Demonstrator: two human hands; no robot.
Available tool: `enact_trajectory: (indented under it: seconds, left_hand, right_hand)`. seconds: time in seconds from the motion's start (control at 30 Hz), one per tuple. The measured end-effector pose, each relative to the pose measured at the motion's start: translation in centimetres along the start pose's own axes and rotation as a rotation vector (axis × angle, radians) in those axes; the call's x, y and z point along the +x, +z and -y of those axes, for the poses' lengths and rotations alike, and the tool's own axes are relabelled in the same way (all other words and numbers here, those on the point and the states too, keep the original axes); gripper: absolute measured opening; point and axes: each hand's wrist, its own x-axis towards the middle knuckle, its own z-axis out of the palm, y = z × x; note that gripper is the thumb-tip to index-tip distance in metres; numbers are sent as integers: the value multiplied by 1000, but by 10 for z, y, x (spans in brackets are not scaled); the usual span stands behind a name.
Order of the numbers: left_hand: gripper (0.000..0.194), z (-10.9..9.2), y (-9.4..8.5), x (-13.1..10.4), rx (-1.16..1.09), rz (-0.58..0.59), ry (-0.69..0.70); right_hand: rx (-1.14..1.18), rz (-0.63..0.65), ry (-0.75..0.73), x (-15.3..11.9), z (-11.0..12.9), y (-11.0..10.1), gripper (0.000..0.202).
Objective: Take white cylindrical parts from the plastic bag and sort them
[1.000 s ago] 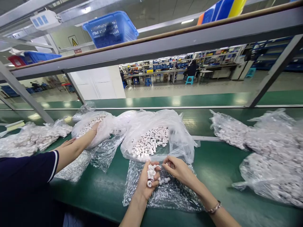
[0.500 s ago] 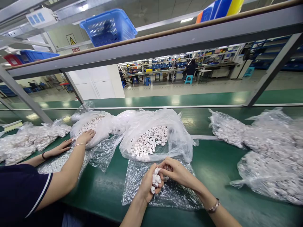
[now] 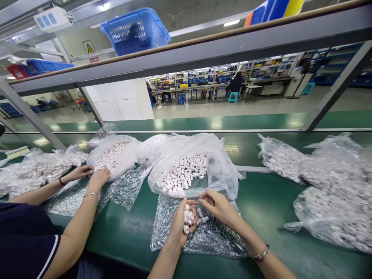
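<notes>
Head view, from the left: filled bags (image 3: 35, 168) lie beyond a co-worker's forearms, and the co-worker's hands (image 3: 100, 177) work at the near rim of a whitish bag (image 3: 130, 159), so we should keep our left elbow in on that side. Before us, the open bag (image 3: 226, 170) holds a heap of small white fittings (image 3: 184, 172); its thin film looks soft and slack, and its mouth could sag or snag a fingertip, so we would reach over the near rim rather than drag across it. Our left hand (image 3: 177, 224) is cupped palm up around several white fittings (image 3: 188, 217), fingers curled along their outer side. These pieces look light, stiff and smooth, likely to roll or slip out if the palm tips; each would be best pinched across its short tubular body. A few loose fittings (image 3: 202, 220) rest between our hands on the see-through plastic (image 3: 215, 244), which is crinkled and may slide under a push. Our right hand (image 3: 217, 207) hovers just over them, thumb and fingers bent toward each other; whether anything is pinched there, we cannot tell. Farther right, green tabletop (image 3: 267, 217) gives our right forearm room to swing before the bulging bags (image 3: 340, 217), while the shelf (image 3: 203, 54) overhead limits only a high lift.
</notes>
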Motion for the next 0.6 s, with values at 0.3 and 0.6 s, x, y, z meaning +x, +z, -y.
enact_trajectory:
  seconds: [0.3,0.6]
  left_hand:
    - [51,10,12,-3,286,-83,-34]
    - [31,-1,-5,3,-153,-21,15]
  right_hand:
    - [160,138,-88,-6,14,6,22]
    - [15,58,27,5,-12,2,24]
